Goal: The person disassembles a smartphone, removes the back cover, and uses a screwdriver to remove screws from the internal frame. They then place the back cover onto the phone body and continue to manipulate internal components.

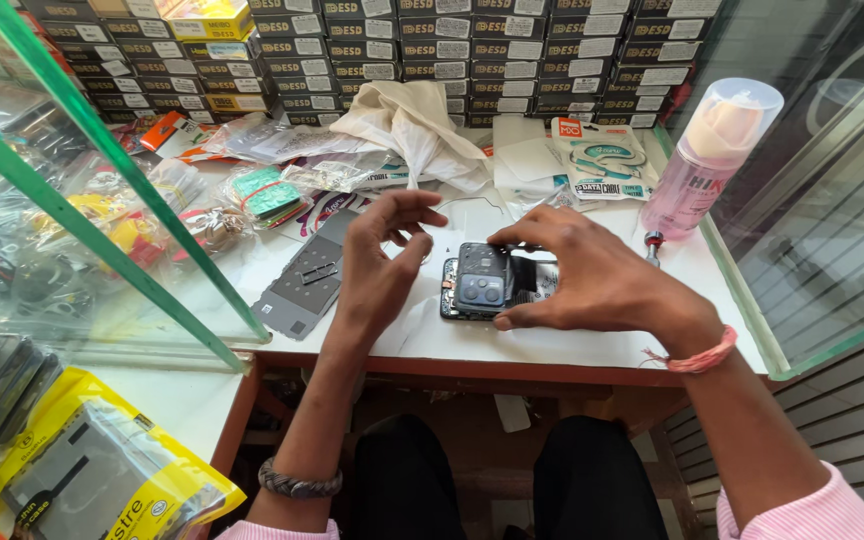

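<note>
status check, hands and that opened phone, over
Right hand pinching the opened phone on the white worktop. Left hand hovering beside it, holding nothing visible. Grey back panel lies left, apart.

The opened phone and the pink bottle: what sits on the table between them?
In the head view, the right hand gripping the opened phone fills most of that stretch; past it, a small screwdriver lies beside the pink bottle.
</note>
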